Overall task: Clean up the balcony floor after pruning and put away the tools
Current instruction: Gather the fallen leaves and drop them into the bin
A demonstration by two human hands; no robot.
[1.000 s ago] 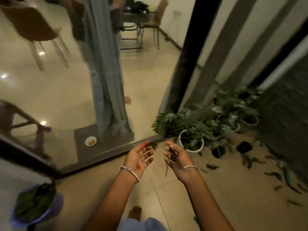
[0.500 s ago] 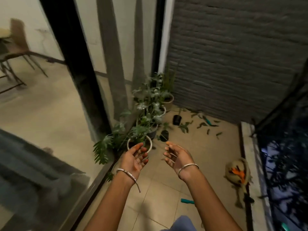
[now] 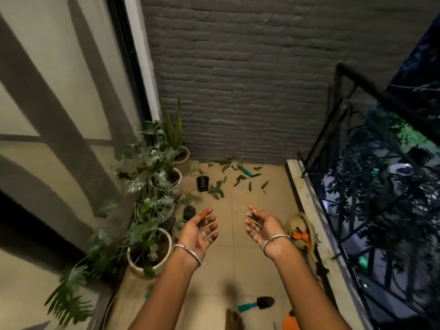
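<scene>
Narrow balcony, tiled floor (image 3: 238, 265), grey brick wall (image 3: 238, 91), potted plants (image 3: 154, 186) along the left. Cut leaves (image 3: 240, 179) lie scattered by the wall around a teal-handled rake (image 3: 245, 171). A trowel (image 3: 258, 303) lies on the near floor. Left hand (image 3: 201, 231) and right hand (image 3: 263, 228) are palm-up, fingers relaxed, empty (well apart from the leaves).

The head camera looks forward and down along the balcony floor (image 3: 234, 260) toward the brick wall (image 3: 238, 91).
</scene>
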